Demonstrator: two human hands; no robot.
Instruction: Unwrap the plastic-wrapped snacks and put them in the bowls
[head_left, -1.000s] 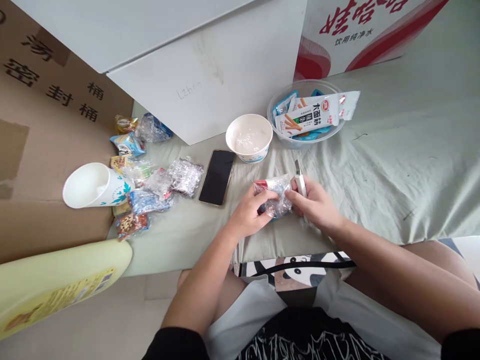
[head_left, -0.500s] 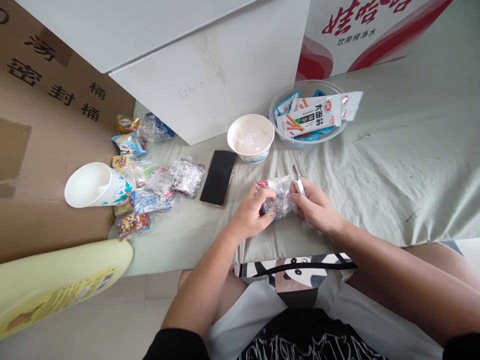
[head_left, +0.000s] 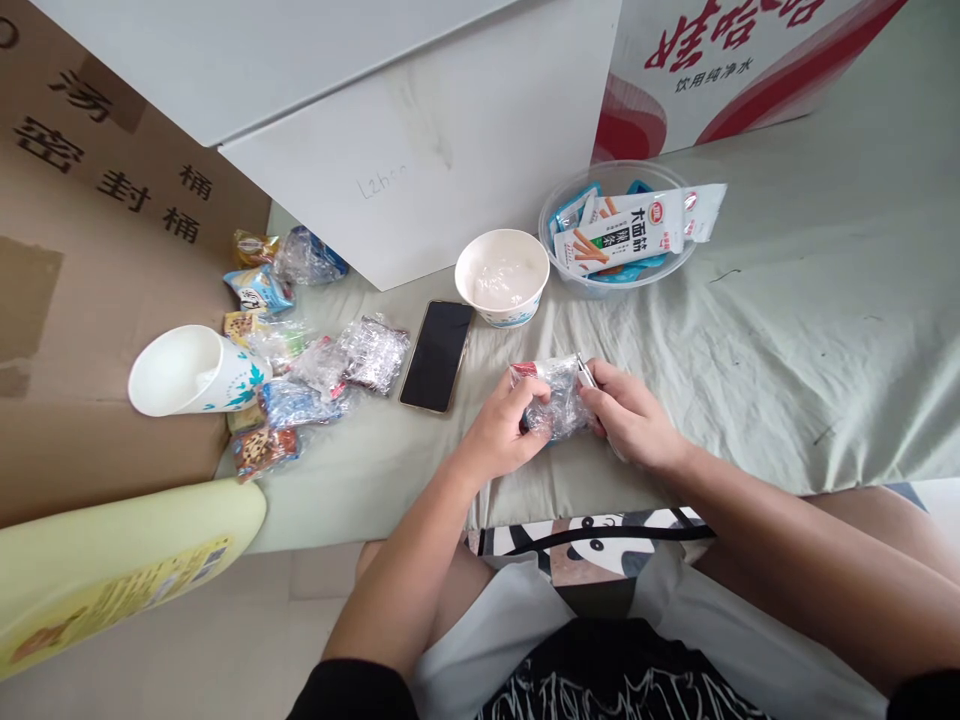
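Clear, crinkled plastic is wrapped around a small packet [head_left: 564, 402], marked with red and white at its far left corner, which is held low over pale green cloth [head_left: 765, 380] just in front of the seated person. Directions are given as on a clock face centred on that packet, with twelve pointing away from the person. Between eight and nine o'clock, the packet is gripped by the left hand [head_left: 501, 425], whose fingers are curled over it. Between three and four, a slim white cutter [head_left: 587, 374] is clasped in the right hand [head_left: 634, 415]; its metal tip is held at the packet's one o'clock edge, but whether the wrap is touched cannot be told. The hands are separated by the packet alone.

At eleven o'clock a paper bowl [head_left: 517, 316] is set upright, and between nine and ten a dark phone [head_left: 436, 356] is laid flat. At one o'clock a clear plastic tub [head_left: 600, 290] is filled with snack sachets [head_left: 622, 240], some of which are hung over its rim. Around nine, wrapped snacks [head_left: 373, 355] are scattered, with a paper cup [head_left: 238, 382] tipped on its side beyond them. Farther out, a white box [head_left: 420, 180] is placed at eleven, a brown carton [head_left: 112, 280] toward ten, and a red-and-white carton [head_left: 720, 110] at one.
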